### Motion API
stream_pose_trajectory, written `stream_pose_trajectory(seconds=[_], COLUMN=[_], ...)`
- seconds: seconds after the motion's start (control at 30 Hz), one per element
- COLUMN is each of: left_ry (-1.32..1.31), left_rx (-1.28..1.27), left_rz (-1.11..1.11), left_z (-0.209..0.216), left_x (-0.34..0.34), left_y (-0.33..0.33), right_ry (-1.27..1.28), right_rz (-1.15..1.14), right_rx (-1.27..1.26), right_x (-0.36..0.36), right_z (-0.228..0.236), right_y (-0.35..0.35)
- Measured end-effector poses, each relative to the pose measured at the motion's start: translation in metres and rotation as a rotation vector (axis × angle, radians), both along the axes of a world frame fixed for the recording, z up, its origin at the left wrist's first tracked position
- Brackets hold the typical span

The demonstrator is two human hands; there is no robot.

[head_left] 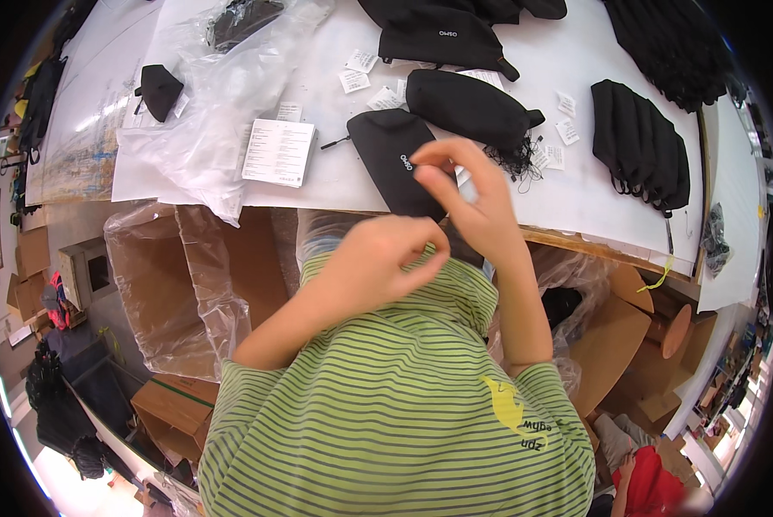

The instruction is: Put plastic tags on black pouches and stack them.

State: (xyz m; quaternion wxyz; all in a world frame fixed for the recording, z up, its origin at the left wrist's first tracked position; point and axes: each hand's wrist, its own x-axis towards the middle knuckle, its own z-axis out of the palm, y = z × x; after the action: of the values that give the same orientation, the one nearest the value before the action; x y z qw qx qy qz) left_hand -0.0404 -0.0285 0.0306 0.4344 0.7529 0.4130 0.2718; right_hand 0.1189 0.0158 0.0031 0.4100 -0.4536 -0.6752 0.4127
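Note:
A flat black pouch (381, 153) with a small light print lies at the table's near edge, its zipper pull sticking out to the left. My left hand (378, 254) is in front of its lower end, just off the table edge, thumb and fingers pinched together. Over the pouch's right side, my right hand (481, 207) brings thumb and forefinger together. Whatever either pinch holds is too small to make out. Behind the pouch rests a fuller black pouch (468, 108), with a tangle of black strings (517, 164) beside it.
Small white labels (353, 81) lie scattered on the white table (576, 189). To the left are a stack of printed cards (279, 153), clear plastic sheeting (205, 112) and a small black pouch (160, 92). More black pouches (638, 142) line the right. A plastic-lined carton (158, 293) stands below.

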Motion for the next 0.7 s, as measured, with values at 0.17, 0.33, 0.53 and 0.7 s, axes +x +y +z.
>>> stream_pose_trajectory(seconds=[0.17, 0.33, 0.53, 0.7], left_ry=[0.004, -0.077, -0.104, 0.046], left_rx=[0.219, 0.195, 0.037, 0.087], left_rz=[-0.106, -0.062, 0.185, 0.162], left_z=[-0.02, -0.025, -0.031, -0.038], left_x=[0.011, 0.003, -0.018, -0.027], left_y=[-0.023, -0.015, 0.01, 0.015], right_ry=[-0.587, -0.636, -0.697, -0.604], right_rz=[0.119, 0.126, -0.017, -0.019], right_rx=[0.27, 0.045, 0.338, 0.331], right_x=[-0.028, -0.013, -0.013, -0.004], right_z=[-0.041, -0.047, -0.05, -0.06], right_y=[-0.001, -0.004, -0.01, -0.012])
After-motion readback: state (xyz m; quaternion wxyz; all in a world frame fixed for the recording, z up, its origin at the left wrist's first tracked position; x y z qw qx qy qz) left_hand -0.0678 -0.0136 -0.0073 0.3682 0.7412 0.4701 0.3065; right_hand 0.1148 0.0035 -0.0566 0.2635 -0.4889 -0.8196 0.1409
